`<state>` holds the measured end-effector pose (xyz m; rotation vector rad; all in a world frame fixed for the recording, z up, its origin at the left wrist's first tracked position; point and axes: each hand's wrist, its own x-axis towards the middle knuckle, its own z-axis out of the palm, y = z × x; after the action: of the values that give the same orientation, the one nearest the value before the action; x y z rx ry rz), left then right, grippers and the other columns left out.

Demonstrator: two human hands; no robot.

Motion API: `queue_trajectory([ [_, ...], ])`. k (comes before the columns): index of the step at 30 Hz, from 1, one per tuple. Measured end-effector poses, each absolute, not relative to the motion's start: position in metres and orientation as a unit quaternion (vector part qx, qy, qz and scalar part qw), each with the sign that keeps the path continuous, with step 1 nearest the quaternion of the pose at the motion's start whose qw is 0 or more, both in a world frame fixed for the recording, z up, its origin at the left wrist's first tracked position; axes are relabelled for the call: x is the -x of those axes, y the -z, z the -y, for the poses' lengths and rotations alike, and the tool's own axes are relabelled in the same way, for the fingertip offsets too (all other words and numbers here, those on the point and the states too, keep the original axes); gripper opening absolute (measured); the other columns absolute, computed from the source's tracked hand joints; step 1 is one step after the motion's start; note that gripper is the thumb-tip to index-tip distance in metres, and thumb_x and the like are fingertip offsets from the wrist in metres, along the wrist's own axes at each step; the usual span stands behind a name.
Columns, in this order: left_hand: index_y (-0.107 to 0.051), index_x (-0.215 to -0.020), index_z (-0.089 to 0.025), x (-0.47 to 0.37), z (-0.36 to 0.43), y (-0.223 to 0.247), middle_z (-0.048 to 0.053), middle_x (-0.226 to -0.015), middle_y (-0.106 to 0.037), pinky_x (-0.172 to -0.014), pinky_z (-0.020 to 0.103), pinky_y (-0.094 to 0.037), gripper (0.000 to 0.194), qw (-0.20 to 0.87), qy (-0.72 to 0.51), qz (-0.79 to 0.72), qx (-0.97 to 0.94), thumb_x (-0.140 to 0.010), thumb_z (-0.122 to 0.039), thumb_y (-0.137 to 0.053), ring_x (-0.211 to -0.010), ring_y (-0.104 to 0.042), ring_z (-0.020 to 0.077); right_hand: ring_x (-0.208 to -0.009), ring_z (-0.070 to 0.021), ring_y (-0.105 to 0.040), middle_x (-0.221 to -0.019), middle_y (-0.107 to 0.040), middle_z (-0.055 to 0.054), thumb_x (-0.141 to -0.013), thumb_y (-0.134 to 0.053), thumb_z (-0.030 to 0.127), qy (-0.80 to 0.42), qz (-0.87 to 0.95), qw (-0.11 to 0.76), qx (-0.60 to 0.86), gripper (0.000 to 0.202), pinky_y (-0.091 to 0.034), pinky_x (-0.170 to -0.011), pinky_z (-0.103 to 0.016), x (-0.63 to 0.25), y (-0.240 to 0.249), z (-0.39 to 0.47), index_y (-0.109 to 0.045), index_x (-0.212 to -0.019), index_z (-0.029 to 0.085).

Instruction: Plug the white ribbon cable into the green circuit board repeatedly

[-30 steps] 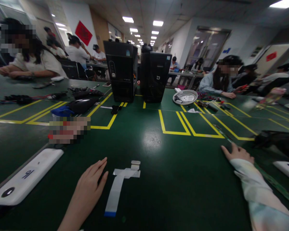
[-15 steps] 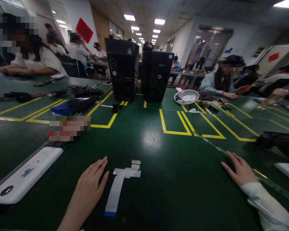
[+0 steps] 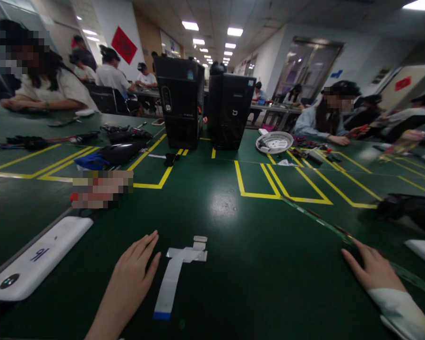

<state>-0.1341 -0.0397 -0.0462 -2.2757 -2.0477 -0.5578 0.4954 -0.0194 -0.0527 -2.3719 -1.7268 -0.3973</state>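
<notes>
My left hand (image 3: 136, 267) lies on the green table with its fingers stretched out and the thumb a little apart, holding nothing. Just to its right is a flat white ribbon cable (image 3: 170, 283) with a blue end, crossed by a strip of clear tape and with a small connector at the top. On the right, my right hand (image 3: 373, 264) rests over a long, narrow green circuit board strip (image 3: 313, 215). Its fingers are extended and the thumb is apart; the hand covers the middle of the strip. Whether the fingertips press on the strip is hidden.
A white device marked with a number (image 3: 38, 257) lies at the left. Two black computer towers (image 3: 182, 104) stand at the back, beside a white basket (image 3: 274, 142). Yellow tape lines mark the table. A black object (image 3: 411, 210) lies at right. Several people sit around.
My right hand has moved to the right along the circuit board strip, whose far end has shifted slightly left and nearer. My left hand and the ribbon cable have stayed still.
</notes>
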Motion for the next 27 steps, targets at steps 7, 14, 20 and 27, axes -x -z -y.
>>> queue_trajectory([
  [7,-0.055,-0.133,-0.013,0.131,0.039,0.043,0.013,-0.137,-0.056,-0.103,0.052,-0.044,0.056,0.015,0.176,0.663,0.728,-0.092,-0.047,-0.034,-0.123,-0.054,0.0307,-0.109,-0.0383,-0.059,-0.115,-0.061,-0.023,-0.073,-0.033,0.066,0.062,0.624,0.108,0.772,0.082,-0.044,-0.1,-0.048,-0.488,0.045,0.02,-0.053,-0.126,0.008],
  [14,-0.054,-0.133,-0.014,0.132,0.04,0.043,0.013,-0.138,-0.055,-0.102,0.052,-0.044,0.057,0.011,0.177,0.664,0.726,-0.093,-0.048,-0.033,-0.125,-0.053,0.0306,-0.106,-0.0329,-0.061,-0.109,-0.064,-0.017,-0.077,-0.045,0.059,0.035,0.694,0.159,0.701,0.064,-0.047,-0.097,-0.046,-0.481,0.04,0.024,-0.054,-0.125,0.018],
  [20,-0.053,-0.134,-0.013,0.133,0.039,0.046,0.013,-0.139,-0.053,-0.103,0.052,-0.043,0.058,0.01,0.168,0.665,0.728,-0.092,-0.048,-0.033,-0.125,-0.052,0.0307,-0.112,-0.0297,-0.058,-0.118,-0.062,-0.016,-0.084,-0.046,0.054,0.041,0.766,0.167,0.619,0.059,-0.046,-0.099,-0.048,-0.452,0.045,0.017,-0.054,-0.128,0.016],
  [27,-0.052,-0.135,-0.014,0.133,0.039,0.046,0.012,-0.139,-0.054,-0.104,0.051,-0.042,0.058,0.013,0.175,0.665,0.726,-0.093,-0.049,-0.032,-0.125,-0.053,0.0298,-0.118,-0.0263,-0.053,-0.128,-0.056,-0.015,-0.093,-0.043,0.044,0.071,0.829,0.185,0.524,0.054,-0.046,-0.1,-0.045,-0.362,0.046,0.003,-0.044,-0.139,0.015],
])
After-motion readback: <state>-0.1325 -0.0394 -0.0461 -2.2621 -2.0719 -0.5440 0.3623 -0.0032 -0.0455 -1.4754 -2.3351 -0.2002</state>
